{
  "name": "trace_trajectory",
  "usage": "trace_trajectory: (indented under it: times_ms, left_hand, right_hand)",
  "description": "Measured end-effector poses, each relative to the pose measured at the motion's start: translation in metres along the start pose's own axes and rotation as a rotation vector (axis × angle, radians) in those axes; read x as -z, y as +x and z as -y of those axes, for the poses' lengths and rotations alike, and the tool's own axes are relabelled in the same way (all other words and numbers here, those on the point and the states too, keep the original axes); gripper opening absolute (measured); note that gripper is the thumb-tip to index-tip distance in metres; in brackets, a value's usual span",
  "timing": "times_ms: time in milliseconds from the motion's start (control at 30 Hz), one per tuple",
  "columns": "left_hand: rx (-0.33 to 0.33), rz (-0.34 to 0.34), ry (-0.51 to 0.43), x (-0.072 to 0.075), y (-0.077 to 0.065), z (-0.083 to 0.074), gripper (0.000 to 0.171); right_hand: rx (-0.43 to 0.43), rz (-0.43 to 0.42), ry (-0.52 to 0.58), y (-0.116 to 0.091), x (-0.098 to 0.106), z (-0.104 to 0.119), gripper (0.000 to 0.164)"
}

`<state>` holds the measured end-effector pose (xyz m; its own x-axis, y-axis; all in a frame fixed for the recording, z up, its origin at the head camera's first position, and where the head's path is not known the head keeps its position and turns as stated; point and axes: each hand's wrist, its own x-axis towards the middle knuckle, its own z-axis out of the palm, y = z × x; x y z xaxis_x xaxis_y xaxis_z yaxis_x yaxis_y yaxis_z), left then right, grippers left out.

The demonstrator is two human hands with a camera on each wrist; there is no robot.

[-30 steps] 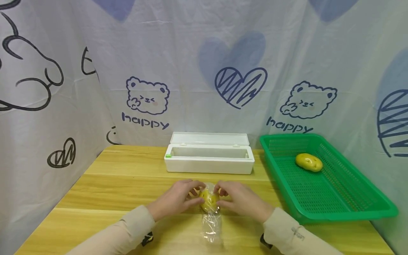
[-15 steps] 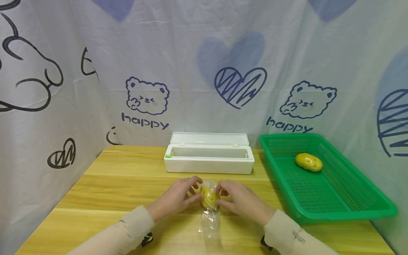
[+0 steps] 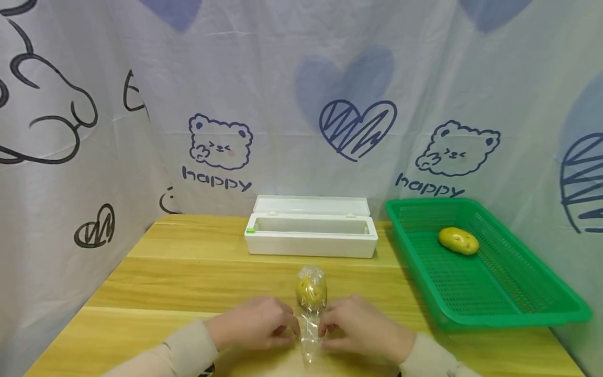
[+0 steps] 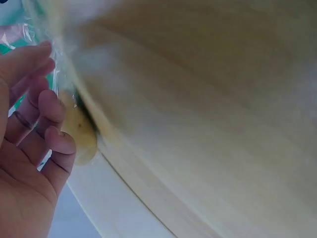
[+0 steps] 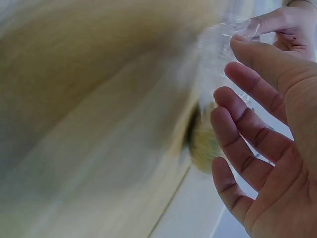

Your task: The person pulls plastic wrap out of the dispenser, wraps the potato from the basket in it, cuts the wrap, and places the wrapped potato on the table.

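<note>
A yellow potato [image 3: 312,293] lies on the wooden table in front of me, wrapped in clear plastic film. A loose tail of the film [image 3: 309,335] runs from it toward me. My left hand [image 3: 264,322] is at the left edge of this tail, fingers loosely bent; in the left wrist view the thumb and fingertips [image 4: 62,141] are apart from the potato [image 4: 81,131]. On the tail's other side is my right hand [image 3: 360,324], its thumb tip overlapping the film [image 5: 213,54] in the right wrist view, the other fingers relaxed and spread.
Behind the potato stands a long white box [image 3: 311,245] with its lid raised and a green tab at its left end. A green plastic basket [image 3: 426,283] at the right holds another potato [image 3: 458,241]. A printed curtain [image 3: 282,104] hangs behind the wooden table [image 3: 188,288].
Both hands have left the potato's sides and come toward me, to the film's loose tail. The tail now looks narrower and shorter. Potato, box and basket stay put.
</note>
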<state>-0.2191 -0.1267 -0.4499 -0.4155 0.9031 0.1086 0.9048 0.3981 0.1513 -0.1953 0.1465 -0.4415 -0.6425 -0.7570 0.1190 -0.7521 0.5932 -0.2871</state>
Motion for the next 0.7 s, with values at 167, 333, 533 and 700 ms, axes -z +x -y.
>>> trace_trajectory:
  times_ms: [167, 333, 533, 700]
  left_hand:
    - [-0.029, 0.016, 0.019, -0.008, 0.002, 0.001, 0.007]
    - [-0.03, 0.026, 0.0, -0.007, 0.004, 0.0, 0.008]
    - [-0.003, 0.052, -0.01, -0.005, 0.004, -0.001, 0.004]
    - [0.059, 0.031, 0.0, -0.004, 0.004, -0.002, 0.011]
  right_hand:
    - [-0.01, 0.022, -0.027, 0.002, -0.008, -0.001, 0.016]
    - [-0.007, 0.023, -0.024, 0.003, -0.01, -0.002, 0.014]
    - [0.016, -0.01, -0.009, 0.003, -0.014, -0.005, 0.009]
    - [0.031, -0.037, 0.014, 0.005, -0.016, -0.007, 0.007]
